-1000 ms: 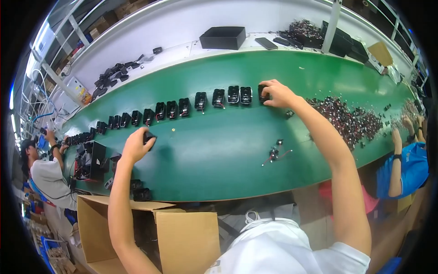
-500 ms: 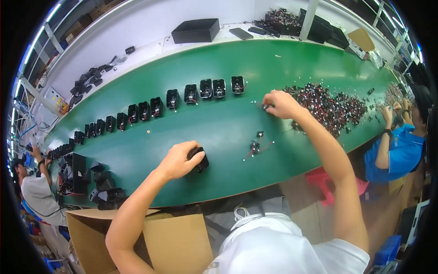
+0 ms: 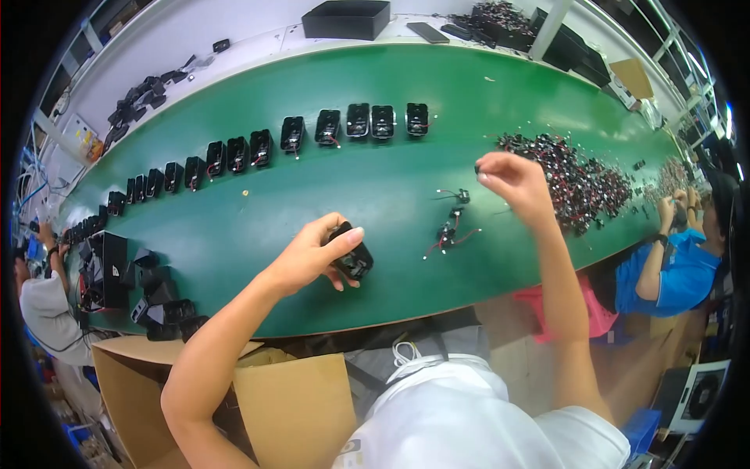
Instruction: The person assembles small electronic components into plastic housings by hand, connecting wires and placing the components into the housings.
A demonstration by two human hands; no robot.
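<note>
My left hand [image 3: 311, 256] grips a black plastic housing [image 3: 355, 259], fingers and thumb wrapped round its sides, over the near middle of the green table. To the right, my right hand [image 3: 517, 186] pinches a tiny black part [image 3: 477, 169] between thumb and fingertips; its exact kind is too small to tell. Between my hands lie a few small black parts with red and black wires [image 3: 447, 233], and one more wired part [image 3: 462, 196] just beyond them. A large heap of similar wired parts [image 3: 582, 184] spreads beside my right hand.
A curved row of open black housings [image 3: 329, 127] with wires crosses the table [image 3: 391, 297]. At left stand a black bin [image 3: 109, 266] and loose black cases [image 3: 160, 289]. An open cardboard box [image 3: 293, 406] sits below the edge. Co-workers sit at left and right [image 3: 660, 270].
My right hand has let go of a wired part, which now lies on the table, and moved right, pinching a tiny black part. My left hand has raised and turned the housing. The view has shifted slightly.
</note>
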